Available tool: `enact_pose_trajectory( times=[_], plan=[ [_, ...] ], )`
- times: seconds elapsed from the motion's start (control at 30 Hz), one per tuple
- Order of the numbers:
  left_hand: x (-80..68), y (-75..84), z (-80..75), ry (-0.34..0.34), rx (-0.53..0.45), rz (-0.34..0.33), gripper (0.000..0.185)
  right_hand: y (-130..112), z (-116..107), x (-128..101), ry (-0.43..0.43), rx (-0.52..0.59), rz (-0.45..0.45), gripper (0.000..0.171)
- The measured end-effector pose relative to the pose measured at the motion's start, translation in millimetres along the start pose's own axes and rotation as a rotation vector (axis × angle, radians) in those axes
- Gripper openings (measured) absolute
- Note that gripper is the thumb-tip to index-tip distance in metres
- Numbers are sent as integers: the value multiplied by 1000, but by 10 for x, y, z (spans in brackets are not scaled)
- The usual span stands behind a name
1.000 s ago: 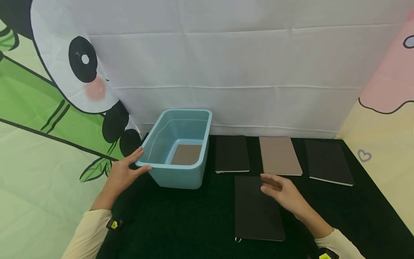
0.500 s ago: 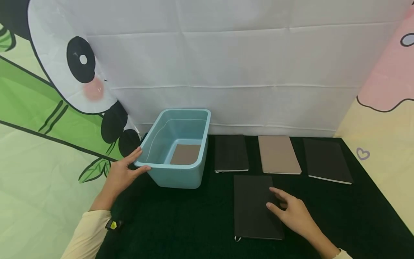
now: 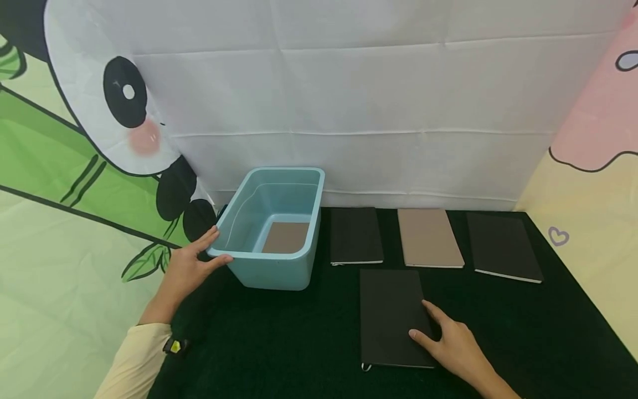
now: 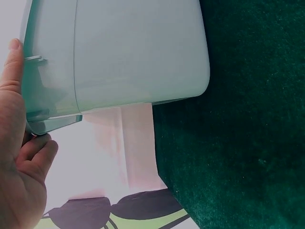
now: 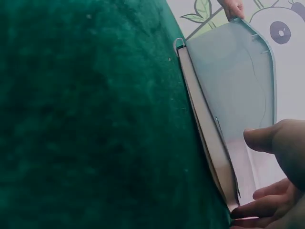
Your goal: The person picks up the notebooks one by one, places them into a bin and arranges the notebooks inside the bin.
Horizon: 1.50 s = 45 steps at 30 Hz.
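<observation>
A blue bin [image 3: 273, 230] was seen on the far left part of the tabletop [image 3: 279, 343], which was covered with a dark green cloth. The left hand [image 3: 186, 269] was laid on the bin's near left corner. Its fingers were held straight along the left wall, and its thumb was pressed against the near wall just under the rim. In the left wrist view the same hand [image 4: 19, 157] was seen flat against the bin [image 4: 119, 52], not curled round it. A brown book [image 3: 286, 237] was seen lying flat on the floor of the bin.

A big black book [image 3: 391, 316] was laid flat on the near part of the tabletop, right of the bin. The right hand [image 3: 456, 346] was placed at the book's near right corner. Its thumb was set on the cover and its fingers were tucked beside the right edge. In the right wrist view the fingers [image 5: 259, 210] were curled under the edge of the book [image 5: 209, 129], and the thumb was held above the cover, so the edge was pinched. The book was seen tipped up a little at that side.

Three more books were laid in a row at the far side: a small black book [image 3: 356, 235], then a tan book [image 3: 430, 238], then a far right black book [image 3: 503, 246]. A panda sheet [image 3: 349, 100] was hung behind everything.
</observation>
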<state>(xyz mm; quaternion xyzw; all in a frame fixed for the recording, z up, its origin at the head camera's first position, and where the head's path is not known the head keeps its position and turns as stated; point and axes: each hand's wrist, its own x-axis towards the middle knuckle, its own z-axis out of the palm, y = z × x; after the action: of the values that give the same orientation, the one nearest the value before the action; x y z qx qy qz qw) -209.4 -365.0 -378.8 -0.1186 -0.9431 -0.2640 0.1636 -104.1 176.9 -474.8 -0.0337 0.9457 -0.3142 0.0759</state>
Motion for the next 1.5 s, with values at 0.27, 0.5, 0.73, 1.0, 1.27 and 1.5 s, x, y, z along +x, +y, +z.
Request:
enact_pose_trajectory(
  times=[0.27,0.5,0.73,1.0,1.27,1.5],
  plan=[
    [15,43,0,-1,-4,-5,75,3,41,-27,-23,-56,24,97],
    [-2,36,-14,0,-6,-9,74,-72,97,-30,-35,-87,63,107],
    [0,16,-2,-13,-19,-28,77,-125,137,-28,31,-95,56,105],
    [-9,-3,6,-14,-22,-35,78,-158,170,-27,52,-23,91,97],
    [-7,-12,20,-17,-24,-40,78,-197,206,-26,63,43,153,96],
    [-9,-20,15,-14,-20,-39,79,-183,212,-9,86,80,158,93]
  ],
)
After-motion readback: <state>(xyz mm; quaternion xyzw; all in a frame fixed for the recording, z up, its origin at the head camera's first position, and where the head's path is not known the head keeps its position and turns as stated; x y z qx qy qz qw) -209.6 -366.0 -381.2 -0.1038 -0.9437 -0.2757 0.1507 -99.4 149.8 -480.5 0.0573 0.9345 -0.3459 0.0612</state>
